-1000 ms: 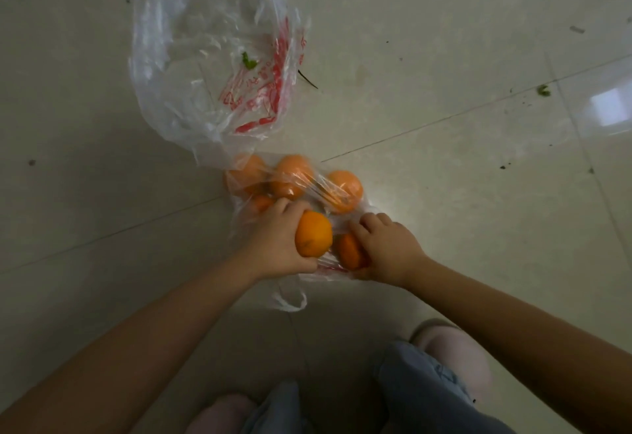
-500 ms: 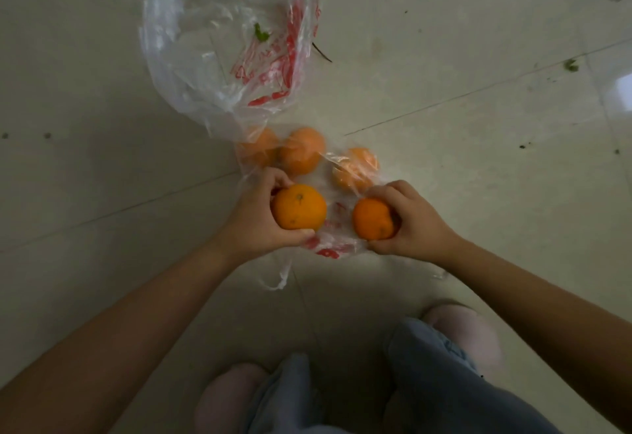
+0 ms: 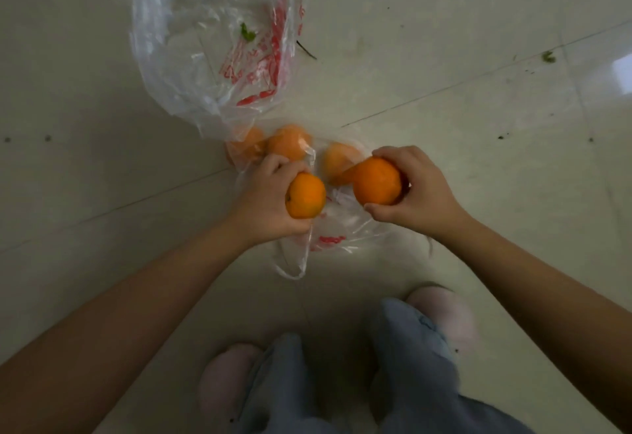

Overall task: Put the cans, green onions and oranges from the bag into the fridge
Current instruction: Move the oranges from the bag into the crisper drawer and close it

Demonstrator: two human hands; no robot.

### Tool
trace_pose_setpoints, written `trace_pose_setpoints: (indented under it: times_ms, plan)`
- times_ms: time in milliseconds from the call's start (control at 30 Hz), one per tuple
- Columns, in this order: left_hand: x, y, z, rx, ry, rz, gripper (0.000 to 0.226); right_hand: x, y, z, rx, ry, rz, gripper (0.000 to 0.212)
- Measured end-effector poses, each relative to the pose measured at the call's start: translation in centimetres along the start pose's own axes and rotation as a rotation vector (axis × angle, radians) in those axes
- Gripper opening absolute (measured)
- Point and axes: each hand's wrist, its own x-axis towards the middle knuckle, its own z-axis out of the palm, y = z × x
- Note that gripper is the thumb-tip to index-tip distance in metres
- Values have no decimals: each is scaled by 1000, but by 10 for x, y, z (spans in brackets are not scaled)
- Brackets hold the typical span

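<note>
Nearest the camera, two pale pink slippers [image 3: 227,377] and blue-grey trouser legs [image 3: 410,358] are seen on the tiled floor [image 3: 478,40]. Both bare forearms are extended forward from the lower corners.

Left hand [image 3: 265,206]: one orange [image 3: 305,195] is held, fingers [image 3: 273,168] curled over its far side, thumb pressed beneath. Right hand [image 3: 419,190]: a second, larger-looking orange [image 3: 376,180] is gripped, fingers wrapped over the top and thumb tucked under. The two fruits are held close together but apart, above a small clear plastic bag [image 3: 337,228] with red print, which is spread on the floor; one handle loop trails toward the feet.

Just beyond the hands, three more oranges [image 3: 290,142] are seen lying under the clear film of that bag, two touching on the left, one beside the right hand's fruit. Whether a further one is hidden behind the hands cannot be told; the view is soft there.

Farther off, a larger crumpled clear bag [image 3: 191,50] with red lettering is lying on the floor, its near edge draped over the left pair of oranges. A small green leaf scrap [image 3: 248,32] is noted inside it. A dark twig [image 3: 306,50] is lying just beside its right edge. Another green fragment [image 3: 548,56] is seen well to the right, near a tile joint.
</note>
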Motion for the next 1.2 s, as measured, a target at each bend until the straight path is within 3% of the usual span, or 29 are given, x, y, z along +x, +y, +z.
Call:
trace_pose_setpoints:
  times_ms: [200,400,567,733,933,1200]
  plan:
    - [-53,89,-60,-57,77,-30,79,-37,-62,-77,41,36,121,78]
    - [-144,205,-138,1,69,30,74,-127,-136,-197,45,68,206,71]
    - [-192,325,-203,104,34,178,69,-195,-189,-314,54,125,256,78]
    - [-243,457,-240,156,22,365,68,-280,-226,-436,99,335,360,79]
    - [-319,627,-228,216,5,648,65,-438,-243,-556,108,658,461,72]
    - [-426,868,-135,356,0,1087,57,-683,-209,-677,-29,1033,672,73]
